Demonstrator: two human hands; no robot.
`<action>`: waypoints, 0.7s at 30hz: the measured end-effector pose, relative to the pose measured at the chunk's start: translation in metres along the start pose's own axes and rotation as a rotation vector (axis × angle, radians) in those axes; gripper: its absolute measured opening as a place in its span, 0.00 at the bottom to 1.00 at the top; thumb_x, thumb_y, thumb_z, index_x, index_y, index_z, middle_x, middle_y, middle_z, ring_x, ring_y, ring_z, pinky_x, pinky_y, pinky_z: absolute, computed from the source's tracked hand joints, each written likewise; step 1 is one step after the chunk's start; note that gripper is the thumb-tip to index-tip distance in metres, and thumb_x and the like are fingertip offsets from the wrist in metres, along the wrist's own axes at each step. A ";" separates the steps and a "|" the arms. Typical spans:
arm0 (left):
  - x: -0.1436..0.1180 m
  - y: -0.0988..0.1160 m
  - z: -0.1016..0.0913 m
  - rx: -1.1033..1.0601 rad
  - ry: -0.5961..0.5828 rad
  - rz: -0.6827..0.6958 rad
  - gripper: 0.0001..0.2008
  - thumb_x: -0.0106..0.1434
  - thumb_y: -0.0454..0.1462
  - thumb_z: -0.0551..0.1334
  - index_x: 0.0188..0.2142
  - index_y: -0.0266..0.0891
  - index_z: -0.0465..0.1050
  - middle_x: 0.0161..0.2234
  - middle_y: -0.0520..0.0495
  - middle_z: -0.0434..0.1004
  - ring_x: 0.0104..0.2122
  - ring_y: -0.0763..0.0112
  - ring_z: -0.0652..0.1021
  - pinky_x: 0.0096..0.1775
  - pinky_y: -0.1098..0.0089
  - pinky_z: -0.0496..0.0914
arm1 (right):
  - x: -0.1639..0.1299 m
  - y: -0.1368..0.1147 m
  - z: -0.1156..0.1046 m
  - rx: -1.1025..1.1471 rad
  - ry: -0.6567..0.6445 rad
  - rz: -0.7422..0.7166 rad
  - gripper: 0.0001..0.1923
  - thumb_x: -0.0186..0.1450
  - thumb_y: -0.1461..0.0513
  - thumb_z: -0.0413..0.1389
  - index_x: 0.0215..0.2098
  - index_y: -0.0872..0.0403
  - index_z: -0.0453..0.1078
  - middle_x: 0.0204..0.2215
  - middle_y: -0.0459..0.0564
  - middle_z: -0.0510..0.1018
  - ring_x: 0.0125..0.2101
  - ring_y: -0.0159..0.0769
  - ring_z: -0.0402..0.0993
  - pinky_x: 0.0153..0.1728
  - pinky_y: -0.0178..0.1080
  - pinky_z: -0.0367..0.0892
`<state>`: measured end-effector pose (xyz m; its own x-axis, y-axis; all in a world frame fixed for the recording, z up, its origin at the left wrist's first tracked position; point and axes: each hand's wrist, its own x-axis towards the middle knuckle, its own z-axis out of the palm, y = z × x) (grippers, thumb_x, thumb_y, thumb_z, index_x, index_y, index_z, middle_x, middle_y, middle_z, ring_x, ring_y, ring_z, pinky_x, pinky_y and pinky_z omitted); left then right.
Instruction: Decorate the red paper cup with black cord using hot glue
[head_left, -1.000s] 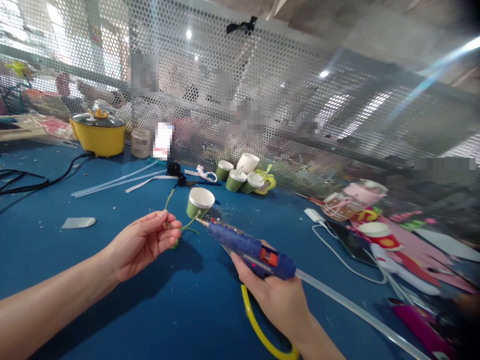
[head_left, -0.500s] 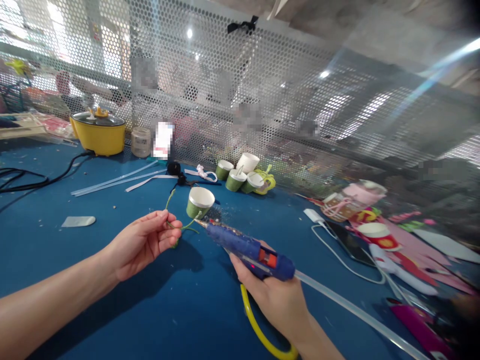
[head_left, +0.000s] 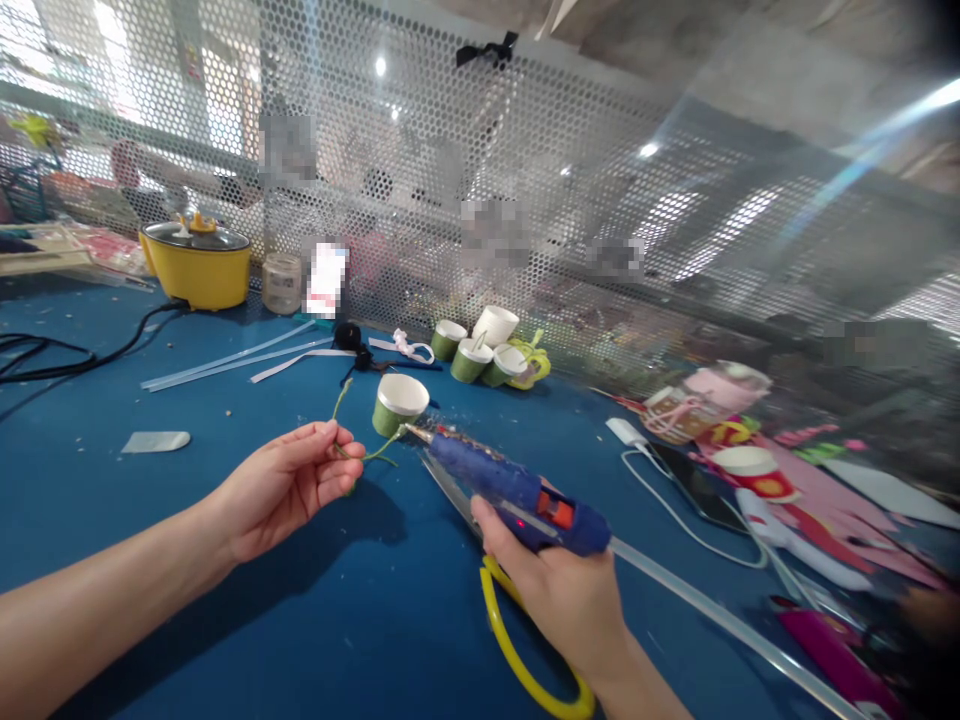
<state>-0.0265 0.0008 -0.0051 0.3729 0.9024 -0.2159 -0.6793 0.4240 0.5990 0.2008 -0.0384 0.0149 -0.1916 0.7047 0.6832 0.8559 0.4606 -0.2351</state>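
**Glue gun nozzle at a green cup's stem**

Two hands are at work over the blue table (head_left: 225, 620). The left hand (head_left: 281, 490) pinches one thin green stem (head_left: 358, 456) between thumb and fingertips, the other fingers loosely curled. The right hand (head_left: 559, 590) is wrapped around one blue glue gun (head_left: 517, 487), its fingers closed on the grip. A clear glue stick (head_left: 720, 625) trails out of the gun's back. The metal nozzle points at the base of a single green paper cup (head_left: 399, 403), just where the stem meets it.

That cup is green outside and white within, tipped on its side in front of the left hand, its mouth facing the camera. Four more cups (head_left: 480, 350) sit clustered near the mesh screen, three green and one white. One yellow pot (head_left: 196, 265) stands at far left, a yellow-handled pair of scissors (head_left: 517, 655) lies under the right hand, and one phone (head_left: 694, 480) lies to the right with a white cable
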 end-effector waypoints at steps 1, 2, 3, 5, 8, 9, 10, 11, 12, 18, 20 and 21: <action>0.000 0.000 0.000 0.001 0.000 0.002 0.12 0.62 0.30 0.51 0.27 0.31 0.70 0.26 0.44 0.76 0.23 0.75 0.78 0.29 0.77 0.75 | -0.002 0.002 0.002 -0.013 0.013 -0.009 0.16 0.59 0.54 0.48 0.26 0.53 0.73 0.18 0.50 0.75 0.27 0.42 0.76 0.33 0.41 0.72; 0.000 0.000 0.000 0.003 0.000 0.002 0.12 0.63 0.30 0.50 0.27 0.31 0.70 0.26 0.44 0.76 0.23 0.75 0.78 0.29 0.77 0.75 | -0.003 0.003 0.003 -0.021 0.014 -0.014 0.16 0.59 0.54 0.48 0.26 0.53 0.74 0.18 0.50 0.75 0.27 0.43 0.76 0.33 0.41 0.72; 0.000 0.000 0.000 0.004 -0.001 0.002 0.12 0.63 0.30 0.50 0.27 0.31 0.70 0.26 0.44 0.76 0.23 0.75 0.78 0.29 0.77 0.75 | -0.004 0.004 0.003 -0.024 0.012 -0.013 0.16 0.59 0.54 0.49 0.26 0.53 0.74 0.18 0.50 0.76 0.27 0.42 0.76 0.33 0.41 0.72; 0.000 0.000 0.000 0.007 -0.005 0.002 0.13 0.63 0.29 0.49 0.27 0.30 0.70 0.26 0.44 0.76 0.23 0.76 0.78 0.29 0.78 0.75 | -0.003 0.003 0.003 -0.022 -0.002 -0.003 0.14 0.59 0.55 0.50 0.25 0.53 0.74 0.19 0.50 0.76 0.27 0.42 0.76 0.34 0.41 0.72; 0.000 0.000 0.000 0.011 -0.009 0.002 0.14 0.63 0.29 0.49 0.27 0.31 0.70 0.26 0.44 0.77 0.23 0.76 0.78 0.29 0.78 0.75 | 0.001 -0.001 0.000 0.000 -0.034 -0.014 0.13 0.59 0.56 0.50 0.24 0.52 0.73 0.22 0.49 0.78 0.27 0.40 0.76 0.34 0.40 0.72; 0.000 0.000 0.000 0.013 -0.010 0.003 0.13 0.63 0.30 0.49 0.27 0.31 0.70 0.26 0.44 0.77 0.23 0.76 0.78 0.29 0.78 0.75 | 0.001 -0.002 -0.001 0.005 -0.051 -0.015 0.13 0.59 0.57 0.50 0.24 0.52 0.73 0.22 0.48 0.78 0.26 0.40 0.76 0.34 0.39 0.72; 0.000 0.000 0.000 0.015 -0.011 0.004 0.13 0.63 0.30 0.50 0.27 0.31 0.70 0.26 0.44 0.77 0.24 0.76 0.78 0.29 0.77 0.75 | 0.002 -0.003 -0.002 0.005 -0.063 -0.012 0.13 0.59 0.57 0.50 0.25 0.52 0.73 0.21 0.48 0.78 0.26 0.39 0.76 0.34 0.39 0.72; 0.000 0.000 0.000 0.016 -0.011 0.006 0.13 0.63 0.30 0.50 0.27 0.31 0.70 0.26 0.44 0.77 0.24 0.75 0.78 0.29 0.77 0.75 | 0.002 -0.003 -0.002 -0.002 -0.061 -0.003 0.13 0.59 0.56 0.49 0.25 0.52 0.73 0.21 0.48 0.77 0.25 0.39 0.76 0.34 0.39 0.72; 0.000 0.000 0.000 0.016 -0.010 0.008 0.12 0.63 0.30 0.50 0.27 0.31 0.70 0.26 0.44 0.77 0.24 0.75 0.78 0.29 0.77 0.75 | 0.001 -0.003 -0.002 -0.015 -0.054 0.006 0.14 0.59 0.56 0.49 0.26 0.52 0.74 0.21 0.48 0.78 0.25 0.40 0.76 0.34 0.40 0.72; 0.000 0.000 0.000 0.028 -0.010 0.012 0.13 0.63 0.30 0.49 0.27 0.31 0.70 0.26 0.44 0.77 0.23 0.76 0.78 0.29 0.77 0.75 | -0.007 0.009 0.003 -0.067 -0.045 -0.062 0.14 0.59 0.55 0.50 0.27 0.53 0.75 0.23 0.50 0.78 0.29 0.43 0.76 0.35 0.42 0.72; 0.000 0.000 0.000 0.036 -0.008 0.013 0.14 0.63 0.30 0.49 0.27 0.31 0.70 0.26 0.44 0.77 0.23 0.76 0.78 0.29 0.77 0.75 | -0.010 0.013 0.003 -0.071 -0.038 -0.085 0.15 0.60 0.55 0.49 0.28 0.52 0.76 0.20 0.49 0.78 0.30 0.43 0.76 0.36 0.43 0.71; 0.000 0.000 0.000 0.039 -0.007 0.014 0.14 0.64 0.30 0.49 0.27 0.31 0.70 0.26 0.45 0.77 0.23 0.76 0.78 0.29 0.77 0.75 | -0.010 0.015 0.003 -0.060 -0.050 -0.084 0.15 0.60 0.56 0.49 0.29 0.52 0.76 0.20 0.49 0.78 0.30 0.43 0.76 0.36 0.43 0.71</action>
<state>-0.0262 0.0010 -0.0056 0.3680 0.9077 -0.2017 -0.6598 0.4077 0.6313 0.2141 -0.0374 0.0024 -0.2864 0.6914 0.6632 0.8629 0.4870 -0.1351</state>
